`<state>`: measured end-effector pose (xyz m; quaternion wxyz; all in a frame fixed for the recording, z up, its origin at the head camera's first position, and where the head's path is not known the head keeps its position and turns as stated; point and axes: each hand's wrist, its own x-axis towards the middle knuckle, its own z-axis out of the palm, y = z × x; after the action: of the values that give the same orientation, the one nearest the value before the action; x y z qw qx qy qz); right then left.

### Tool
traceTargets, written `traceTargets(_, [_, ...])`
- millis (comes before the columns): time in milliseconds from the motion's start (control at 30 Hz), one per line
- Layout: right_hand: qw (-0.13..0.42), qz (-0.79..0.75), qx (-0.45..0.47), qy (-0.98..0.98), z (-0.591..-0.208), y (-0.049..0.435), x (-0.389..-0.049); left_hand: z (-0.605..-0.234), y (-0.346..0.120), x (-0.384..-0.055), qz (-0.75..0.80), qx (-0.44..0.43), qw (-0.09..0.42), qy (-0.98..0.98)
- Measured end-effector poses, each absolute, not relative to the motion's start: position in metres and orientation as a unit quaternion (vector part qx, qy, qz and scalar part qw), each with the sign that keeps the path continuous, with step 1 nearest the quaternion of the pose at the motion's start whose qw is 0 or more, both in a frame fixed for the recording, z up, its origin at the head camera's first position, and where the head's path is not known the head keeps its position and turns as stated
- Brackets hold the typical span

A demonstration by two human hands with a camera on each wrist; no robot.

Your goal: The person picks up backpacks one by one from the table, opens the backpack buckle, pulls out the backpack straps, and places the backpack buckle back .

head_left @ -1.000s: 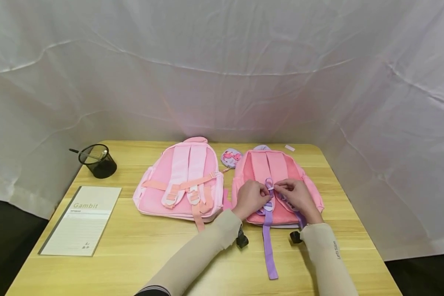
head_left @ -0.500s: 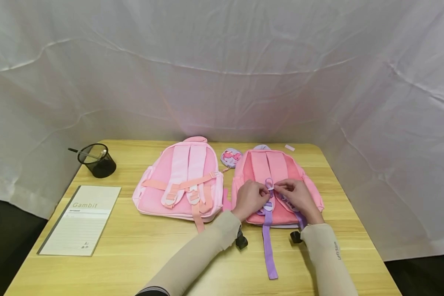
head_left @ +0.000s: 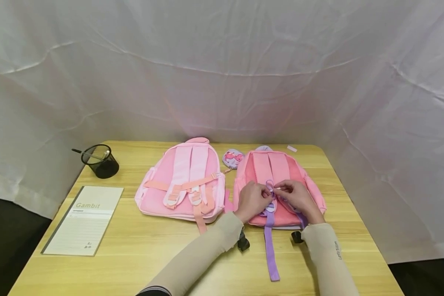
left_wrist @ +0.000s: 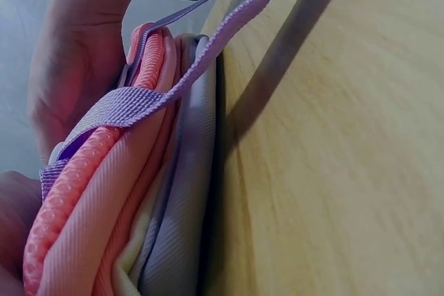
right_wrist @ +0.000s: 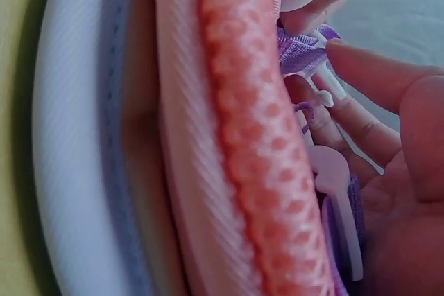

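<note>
we're seeing barely any change tbh, fingers of the left hand (head_left: 254, 200) and right hand (head_left: 298, 197) still pinching the purple strap (head_left: 269, 242), so fiddling's probably unfinished

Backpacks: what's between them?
Between the light-pink backpack and the coral backpack: a round lilac pouch at the back, an unidentified pink piece nearer the front. Head view.

The hands (head_left: 253, 201) (head_left: 297, 198) have drawn closer together (only very slightly) at the purple strap (head_left: 269, 242).
</note>
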<state>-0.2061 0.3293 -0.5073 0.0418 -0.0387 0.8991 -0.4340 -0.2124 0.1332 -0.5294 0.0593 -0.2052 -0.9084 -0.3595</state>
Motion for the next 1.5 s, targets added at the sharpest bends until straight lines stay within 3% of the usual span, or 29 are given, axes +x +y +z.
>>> traceTargets(300, [0.047, -0.458, -0.009, 0.887, -0.5092, 0.3286, -0.2044, -0.5302, 0.1329, -0.2116, -0.348, -0.209, 0.070, -0.911])
traceTargets(600, [0.000, -0.483, -0.013, 0.876, -0.5083, 0.3287, -0.2050, -0.5289, 0.1337, -0.2095, -0.345, -0.221, 0.071, -0.910])
traceTargets(900, [0.001, -0.477, -0.020, 0.879, -0.5071, 0.3283, -0.2044, -0.5221, 0.1347, -0.2108, -0.377, -0.193, 0.059, -0.904])
traceTargets(1500, [-0.005, -0.473, -0.017, 0.881, -0.5024, 0.3259, -0.2039, -0.5237, 0.1333, -0.2102, -0.390, -0.218, 0.061, -0.892])
